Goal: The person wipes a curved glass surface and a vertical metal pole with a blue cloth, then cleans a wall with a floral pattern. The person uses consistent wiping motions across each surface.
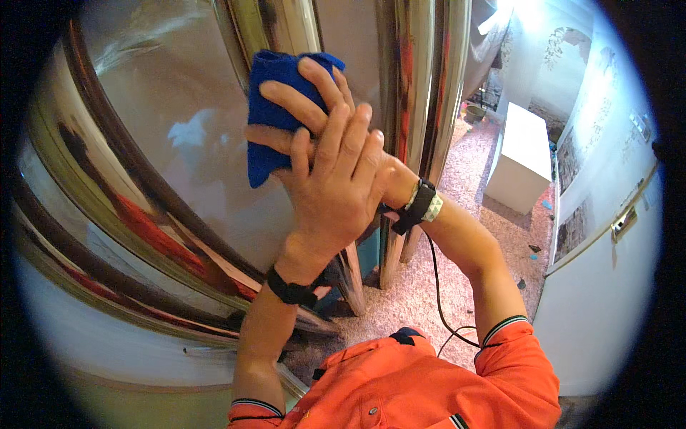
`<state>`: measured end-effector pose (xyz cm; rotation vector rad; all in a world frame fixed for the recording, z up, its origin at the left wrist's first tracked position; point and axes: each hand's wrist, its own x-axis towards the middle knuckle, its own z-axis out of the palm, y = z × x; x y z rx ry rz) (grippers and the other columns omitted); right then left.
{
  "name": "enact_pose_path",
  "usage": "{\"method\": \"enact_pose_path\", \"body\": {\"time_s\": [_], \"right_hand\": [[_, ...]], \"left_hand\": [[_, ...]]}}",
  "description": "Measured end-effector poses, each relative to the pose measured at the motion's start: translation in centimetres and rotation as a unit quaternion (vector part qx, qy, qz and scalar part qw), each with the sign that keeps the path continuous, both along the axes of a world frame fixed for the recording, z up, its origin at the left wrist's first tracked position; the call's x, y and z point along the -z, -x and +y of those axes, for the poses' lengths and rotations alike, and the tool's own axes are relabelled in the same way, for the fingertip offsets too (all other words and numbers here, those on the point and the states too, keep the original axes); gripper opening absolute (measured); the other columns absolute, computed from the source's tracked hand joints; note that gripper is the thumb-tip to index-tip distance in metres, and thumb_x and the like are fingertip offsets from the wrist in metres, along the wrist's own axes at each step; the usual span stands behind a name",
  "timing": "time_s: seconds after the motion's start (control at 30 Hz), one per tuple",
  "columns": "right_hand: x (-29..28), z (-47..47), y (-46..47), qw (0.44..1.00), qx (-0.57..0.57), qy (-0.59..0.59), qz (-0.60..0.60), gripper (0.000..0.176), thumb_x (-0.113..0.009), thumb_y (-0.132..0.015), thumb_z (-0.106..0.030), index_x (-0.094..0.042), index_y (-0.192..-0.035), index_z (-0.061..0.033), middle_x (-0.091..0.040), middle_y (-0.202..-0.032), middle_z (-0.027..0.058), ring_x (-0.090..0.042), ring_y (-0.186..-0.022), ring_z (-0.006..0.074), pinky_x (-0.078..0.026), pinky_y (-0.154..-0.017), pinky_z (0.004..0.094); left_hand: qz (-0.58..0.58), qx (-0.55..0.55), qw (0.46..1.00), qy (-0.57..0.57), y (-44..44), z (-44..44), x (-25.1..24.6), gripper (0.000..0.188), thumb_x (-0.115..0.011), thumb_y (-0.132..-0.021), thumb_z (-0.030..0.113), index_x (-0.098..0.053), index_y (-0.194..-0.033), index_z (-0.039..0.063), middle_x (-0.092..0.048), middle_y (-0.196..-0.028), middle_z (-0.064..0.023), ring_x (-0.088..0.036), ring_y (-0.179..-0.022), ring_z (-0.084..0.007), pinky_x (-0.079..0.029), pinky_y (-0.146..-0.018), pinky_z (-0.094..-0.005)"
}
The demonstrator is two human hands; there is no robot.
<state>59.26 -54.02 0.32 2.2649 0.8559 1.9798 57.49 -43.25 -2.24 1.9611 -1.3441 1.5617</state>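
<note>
A folded blue cloth [270, 118] lies under the spread fingers of my right hand [321, 104], apparently pressed against a glossy panel [177, 145]. Over the back of my right hand rests my left hand [335, 187], fingers apart, with no object of its own. Between my arms and the cloth, much of my right palm and knuckles is hidden. The panel is framed by curved, polished metal trim [102, 166] with red and dark reflections. Just right of the cloth rise upright polished metal bars [415, 107]. A black strap circles each wrist.
A white box [520, 161] stands on the speckled floor [466, 214] at the right. Small scraps are scattered near it. A black cable [437, 289] hangs below my right wrist. Along the right side runs a white door [589, 316] with a metal latch, beside a stained wall [584, 134].
</note>
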Motion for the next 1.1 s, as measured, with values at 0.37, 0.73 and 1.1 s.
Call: {"method": "enact_pose_path", "body": {"time_s": [0.37, 0.73, 1.1], "right_hand": [[1.9, 0.6, -1.0, 0.996, -0.073, -0.038, 0.021, 0.042, -0.059, -0.098, -0.036, -0.070, -0.138, -0.0419, -0.041, -0.169, -0.0012, -0.032, -0.155, 0.0399, -0.036, -0.111, 0.0747], [15.0, 1.2, -2.0, 0.993, -0.089, -0.060, 0.056, 0.058, -0.058, -0.100, -0.035, -0.054, -0.155, -0.0495, -0.033, -0.175, -0.0090, -0.025, -0.160, 0.0367, -0.035, -0.113, 0.0740], [10.9, -0.5, -0.4, 0.991, -0.085, -0.010, 0.104, 0.058, -0.058, -0.097, -0.036, -0.056, -0.154, -0.0453, -0.034, -0.174, -0.0067, -0.028, -0.158, 0.0398, -0.042, -0.106, 0.0760]], "left_hand": [[0.016, -0.100, 0.992, -0.071, 0.9, 0.7, 0.6, 0.042, -0.064, -0.104, 0.041, -0.075, -0.135, 0.015, -0.059, -0.157, -0.0102, -0.047, -0.149, -0.0347, -0.020, -0.122, -0.0589], [-0.006, -0.159, 0.982, -0.102, 0.4, 0.9, 13.0, 0.045, -0.060, -0.105, 0.045, -0.075, -0.135, 0.016, -0.067, -0.151, -0.0056, -0.051, -0.148, -0.0254, -0.018, -0.124, -0.0541], [0.107, -0.113, 0.982, -0.109, 2.6, 0.3, 8.6, 0.047, -0.069, -0.101, 0.037, -0.071, -0.140, 0.013, -0.059, -0.158, -0.0087, -0.047, -0.150, -0.0328, -0.020, -0.121, -0.0563]]}}
